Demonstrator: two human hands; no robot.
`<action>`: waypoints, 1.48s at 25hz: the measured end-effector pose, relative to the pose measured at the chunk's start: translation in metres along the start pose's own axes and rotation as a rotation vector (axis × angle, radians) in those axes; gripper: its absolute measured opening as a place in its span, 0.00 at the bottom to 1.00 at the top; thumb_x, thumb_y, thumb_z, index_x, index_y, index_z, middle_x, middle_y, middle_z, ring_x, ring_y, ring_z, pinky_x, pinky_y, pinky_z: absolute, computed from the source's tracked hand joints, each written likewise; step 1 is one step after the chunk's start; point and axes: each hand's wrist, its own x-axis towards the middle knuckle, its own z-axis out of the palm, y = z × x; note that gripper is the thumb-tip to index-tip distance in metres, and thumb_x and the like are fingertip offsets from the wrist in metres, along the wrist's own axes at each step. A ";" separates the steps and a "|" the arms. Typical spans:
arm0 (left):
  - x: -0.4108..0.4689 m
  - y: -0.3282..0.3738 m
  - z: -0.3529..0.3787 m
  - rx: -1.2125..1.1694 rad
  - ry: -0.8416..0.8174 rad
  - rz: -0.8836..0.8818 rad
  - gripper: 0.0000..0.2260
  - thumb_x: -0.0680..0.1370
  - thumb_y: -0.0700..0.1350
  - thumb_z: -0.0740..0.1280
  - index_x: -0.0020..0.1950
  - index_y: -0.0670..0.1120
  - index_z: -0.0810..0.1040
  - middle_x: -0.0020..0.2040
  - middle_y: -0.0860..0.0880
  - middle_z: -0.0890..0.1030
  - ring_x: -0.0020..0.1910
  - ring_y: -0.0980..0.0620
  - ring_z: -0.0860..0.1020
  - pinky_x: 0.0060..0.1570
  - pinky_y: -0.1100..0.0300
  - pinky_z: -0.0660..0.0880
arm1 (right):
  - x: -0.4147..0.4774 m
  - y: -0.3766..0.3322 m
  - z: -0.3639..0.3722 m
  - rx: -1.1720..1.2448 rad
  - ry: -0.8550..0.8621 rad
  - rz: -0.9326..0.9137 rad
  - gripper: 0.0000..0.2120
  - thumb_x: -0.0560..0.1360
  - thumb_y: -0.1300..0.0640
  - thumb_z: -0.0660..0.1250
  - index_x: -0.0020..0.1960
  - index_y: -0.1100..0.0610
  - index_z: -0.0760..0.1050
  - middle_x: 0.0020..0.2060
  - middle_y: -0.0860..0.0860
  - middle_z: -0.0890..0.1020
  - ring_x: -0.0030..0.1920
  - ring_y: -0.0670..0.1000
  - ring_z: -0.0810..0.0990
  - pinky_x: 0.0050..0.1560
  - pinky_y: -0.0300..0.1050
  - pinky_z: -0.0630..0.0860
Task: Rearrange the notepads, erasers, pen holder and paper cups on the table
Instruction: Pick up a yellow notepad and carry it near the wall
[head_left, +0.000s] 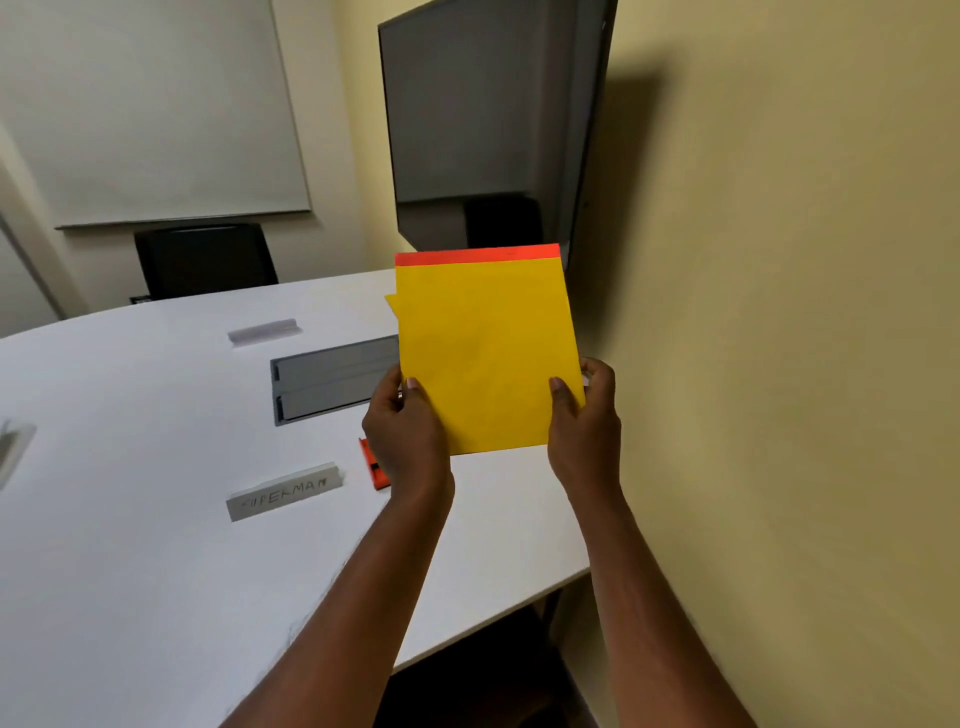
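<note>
I hold the yellow notepad (488, 353) upright above the surface's (156, 519) right edge, left hand (408, 431) and right hand (584, 431) pinching its lower corners with curled fingers. I should lower it flat, clear of the orange eraser (375, 470).

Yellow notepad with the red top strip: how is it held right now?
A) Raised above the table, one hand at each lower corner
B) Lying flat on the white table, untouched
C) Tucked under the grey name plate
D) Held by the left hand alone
A: the yellow notepad with the red top strip is up off the white table, with the left hand and right hand each gripping a lower corner.
</note>
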 end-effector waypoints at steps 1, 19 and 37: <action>0.006 -0.005 0.002 0.008 0.027 0.000 0.13 0.81 0.42 0.60 0.64 0.48 0.76 0.51 0.56 0.75 0.42 0.65 0.72 0.38 0.68 0.67 | 0.004 0.005 0.007 0.007 -0.011 0.003 0.16 0.79 0.56 0.62 0.65 0.59 0.66 0.48 0.49 0.78 0.37 0.44 0.77 0.35 0.36 0.73; 0.081 -0.090 0.065 0.070 0.311 -0.027 0.15 0.80 0.43 0.62 0.67 0.48 0.75 0.51 0.54 0.77 0.43 0.62 0.73 0.38 0.68 0.67 | 0.122 0.116 0.099 0.068 -0.477 0.092 0.14 0.80 0.55 0.61 0.64 0.56 0.65 0.31 0.46 0.73 0.26 0.42 0.68 0.24 0.32 0.63; 0.181 -0.186 0.058 -0.005 0.036 -0.478 0.19 0.80 0.39 0.61 0.72 0.46 0.68 0.71 0.44 0.68 0.65 0.39 0.70 0.64 0.39 0.69 | 0.146 0.190 0.167 -0.132 -0.496 0.316 0.19 0.80 0.56 0.62 0.69 0.57 0.64 0.55 0.54 0.75 0.49 0.52 0.76 0.44 0.40 0.72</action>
